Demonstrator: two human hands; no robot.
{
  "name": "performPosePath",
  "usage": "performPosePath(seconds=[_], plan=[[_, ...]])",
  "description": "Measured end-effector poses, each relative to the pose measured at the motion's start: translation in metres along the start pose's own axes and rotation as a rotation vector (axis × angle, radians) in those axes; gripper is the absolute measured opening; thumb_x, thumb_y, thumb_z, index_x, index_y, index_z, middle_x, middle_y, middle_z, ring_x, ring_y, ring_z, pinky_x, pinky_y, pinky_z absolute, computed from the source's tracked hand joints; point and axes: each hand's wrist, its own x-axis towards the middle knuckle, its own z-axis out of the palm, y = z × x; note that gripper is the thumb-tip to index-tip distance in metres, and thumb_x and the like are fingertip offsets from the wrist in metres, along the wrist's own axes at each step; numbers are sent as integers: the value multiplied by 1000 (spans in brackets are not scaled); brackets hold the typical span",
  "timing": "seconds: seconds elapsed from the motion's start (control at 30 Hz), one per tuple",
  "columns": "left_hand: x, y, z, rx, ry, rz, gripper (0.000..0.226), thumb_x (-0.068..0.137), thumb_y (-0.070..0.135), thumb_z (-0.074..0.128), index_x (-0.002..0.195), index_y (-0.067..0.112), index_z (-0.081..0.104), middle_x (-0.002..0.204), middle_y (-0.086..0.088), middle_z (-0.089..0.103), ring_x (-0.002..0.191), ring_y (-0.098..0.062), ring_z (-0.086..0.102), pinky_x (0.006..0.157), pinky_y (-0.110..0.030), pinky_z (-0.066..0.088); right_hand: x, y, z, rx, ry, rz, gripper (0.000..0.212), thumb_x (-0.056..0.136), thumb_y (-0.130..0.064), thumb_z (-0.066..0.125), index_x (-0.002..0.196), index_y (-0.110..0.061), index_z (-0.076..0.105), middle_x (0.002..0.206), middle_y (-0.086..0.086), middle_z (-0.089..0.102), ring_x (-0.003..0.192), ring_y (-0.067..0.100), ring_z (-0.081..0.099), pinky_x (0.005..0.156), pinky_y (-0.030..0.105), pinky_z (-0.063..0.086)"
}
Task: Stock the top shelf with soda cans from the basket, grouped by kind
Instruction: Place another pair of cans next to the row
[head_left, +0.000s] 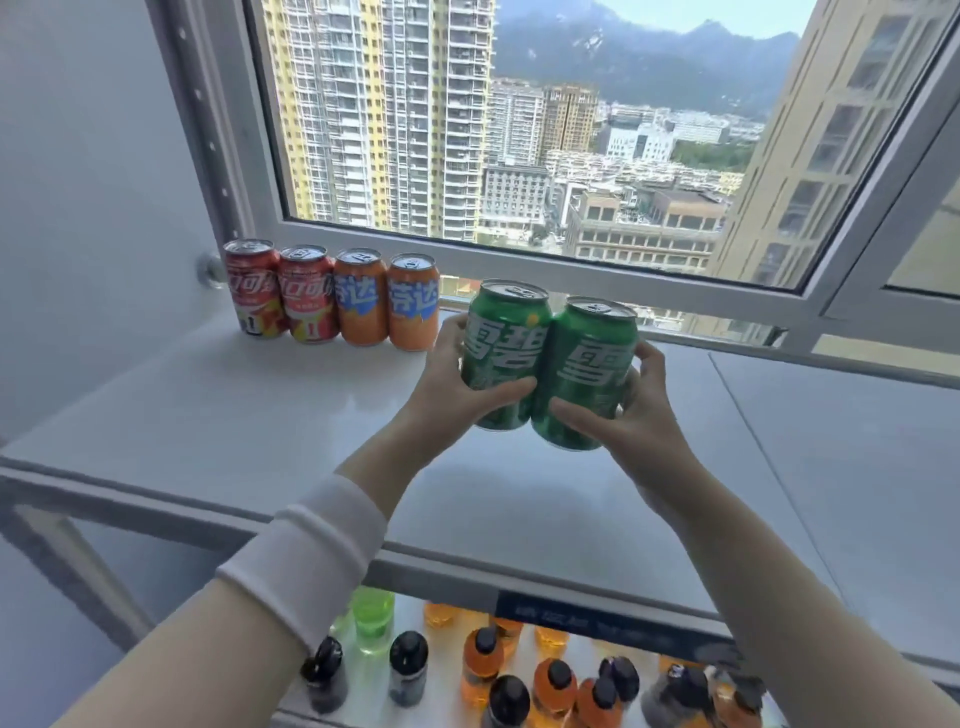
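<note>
While two red cans (250, 291) and two orange cans (414, 304) are standing in a row at the back of the top shelf (234, 426), I am gripping the left green can (506, 332) in my left hand (448, 389) and the right green can (589, 364) in my right hand (636, 415), the pair touching, just right of that row.

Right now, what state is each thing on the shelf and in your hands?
red cans: two, upright, in row.
orange cans: two, upright, next in row.
left green can: gripped by left hand.
right green can: tilted, gripped by right hand, touching the other.
bottles: upright, below.
</note>
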Motion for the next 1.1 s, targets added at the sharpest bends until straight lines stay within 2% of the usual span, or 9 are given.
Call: performPosePath(seconds=[0.1,0.23,0.33,0.4,0.6,0.77,0.97,1.03,1.1], plan=[[28,-13,4,47,74,6,65,70,3,77,122,15,40,118,-10,54,104,-4,53,78,-17,53,33,13,-3,-31,-5,-3,77,70,-2,77,122,-28,27,119,8,56,101,7,61,76,25,56],[57,-31,2,127,112,-41,63,69,5,78,122,10,44,114,-8,56,103,-14,57,78,-19,53,71,32,-2,-73,-31,-19,78,70,1,76,121,-28,24,117,7,52,101,10,59,75,19,55],[76,-37,0,181,118,-41,54,69,-1,77,112,9,45,98,4,57,82,12,57,65,-5,47,93,46,2,-88,-48,-35,79,70,2,76,122,-26,24,115,6,50,103,11,58,77,20,55],[89,-43,-1,228,122,-29,55,68,-1,77,112,8,45,93,10,54,76,17,55,64,-4,46,105,54,4,-96,-48,-33,79,70,0,77,122,-27,24,114,3,50,105,12,57,80,23,53],[114,-53,-5,356,131,-56,69,66,9,81,122,7,41,118,-6,54,109,-16,52,90,-30,46,126,67,5,-142,-49,-44,80,69,-2,78,119,-30,23,105,-18,47,99,-5,52,80,19,50],[120,-63,-6,422,140,-71,71,64,12,82,121,7,40,122,-10,51,115,-18,49,93,-31,43,132,72,3,-200,-54,-56,82,68,-4,79,118,-31,20,103,-21,44,99,4,52,84,26,47],[122,-62,-7,486,123,-79,76,64,17,83,124,8,38,124,-7,49,119,-18,46,98,-33,41,132,74,4,-247,-43,-57,85,66,-9,82,120,-29,19,104,-21,43,100,4,51,75,13,43],[120,-59,-8,494,95,-90,87,65,21,83,133,10,30,132,-6,45,126,-20,41,104,-36,38,132,71,2,-268,-67,-31,89,67,-12,82,127,-25,18,110,-11,47,106,10,52,80,19,43],[117,-53,-8,511,36,-84,104,68,25,80,144,20,9,146,-7,32,135,-20,31,111,-38,30,131,66,0,-261,-105,-3,95,69,-16,81,136,-25,14,118,-6,47,109,10,51,87,23,45]])
